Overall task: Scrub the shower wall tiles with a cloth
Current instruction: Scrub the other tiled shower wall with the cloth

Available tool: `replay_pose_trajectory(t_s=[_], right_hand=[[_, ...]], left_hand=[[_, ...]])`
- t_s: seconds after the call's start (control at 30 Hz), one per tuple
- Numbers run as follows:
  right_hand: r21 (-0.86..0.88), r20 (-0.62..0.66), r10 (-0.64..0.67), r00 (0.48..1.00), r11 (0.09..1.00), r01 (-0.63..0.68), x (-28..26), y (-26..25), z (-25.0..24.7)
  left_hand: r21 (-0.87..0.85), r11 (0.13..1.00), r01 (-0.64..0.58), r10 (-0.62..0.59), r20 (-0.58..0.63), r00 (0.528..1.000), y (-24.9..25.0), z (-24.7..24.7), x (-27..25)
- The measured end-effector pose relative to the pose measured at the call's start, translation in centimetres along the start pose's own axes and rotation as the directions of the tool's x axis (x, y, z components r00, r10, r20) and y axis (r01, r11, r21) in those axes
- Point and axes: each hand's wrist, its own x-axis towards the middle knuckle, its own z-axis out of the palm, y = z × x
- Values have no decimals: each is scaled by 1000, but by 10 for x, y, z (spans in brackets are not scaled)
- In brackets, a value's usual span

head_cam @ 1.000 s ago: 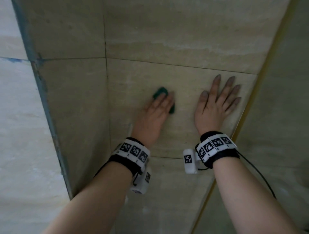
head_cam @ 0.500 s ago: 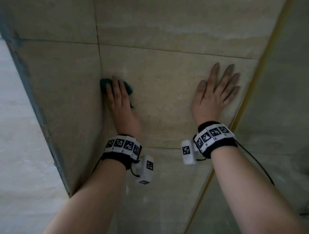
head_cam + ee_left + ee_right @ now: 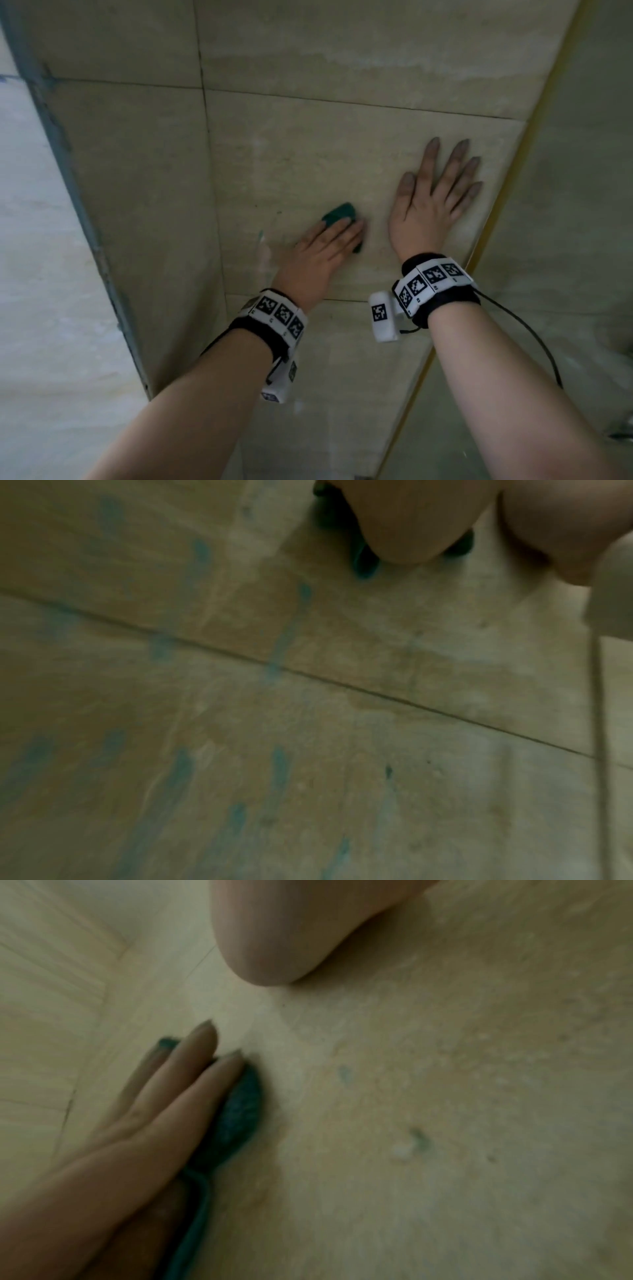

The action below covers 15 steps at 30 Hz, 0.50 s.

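While we scrub: left hand (image 3: pixel 320 253) flat, pressing cloth (image 3: pixel 339 214) mid-frame | right hand (image 3: pixel 435 202) spread, bracing tile (image 3: pixel 308 154) | keep pressure even.

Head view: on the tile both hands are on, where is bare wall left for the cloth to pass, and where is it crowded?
Free: above the cloth up to the horizontal grout line, and left to the wall corner. Crowded: the narrow gap between left hand and the right hand, which lies flat on the wall.
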Motion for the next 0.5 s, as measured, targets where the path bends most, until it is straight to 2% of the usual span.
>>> replay_pose_trajectory(t_s=[0.07,0.1,0.13,0.2,0.23,0.27,0.37,0.47,0.5], right_hand=[[-14,40,9,999,1000,-9,-9,-6,2],[-22,74,1,997,1000,1,-16,-11,4],[-25,107,-18,994,999,21,-22,-14,5],[-33,148,-67,987,997,73,-32,-16,8],[-42,164,-85,983,995,93,-35,-15,8],[-52,178,-95,979,993,106,-36,-13,8],[-61,187,-100,977,992,113,-36,-9,9],[-65,179,-113,977,990,126,-36,-10,11],[-66,177,-113,978,990,126,-36,-10,11]], left_hand=[[32,981,192,-190,-60,980,-9,-6,-11],[32,942,333,-329,-88,940,-14,-11,-13],[34,881,472,-467,-95,879,-19,-16,-14],[35,719,694,-689,-96,718,-28,-23,-15],[17,667,745,-737,-127,663,-32,-26,-16],[-2,648,761,-751,-167,639,-35,-27,-17],[-21,658,753,-732,-251,633,-35,-21,-19],[-110,663,741,-738,-262,622,-24,-13,-16],[-133,677,723,-729,-248,637,-19,-8,-17]])
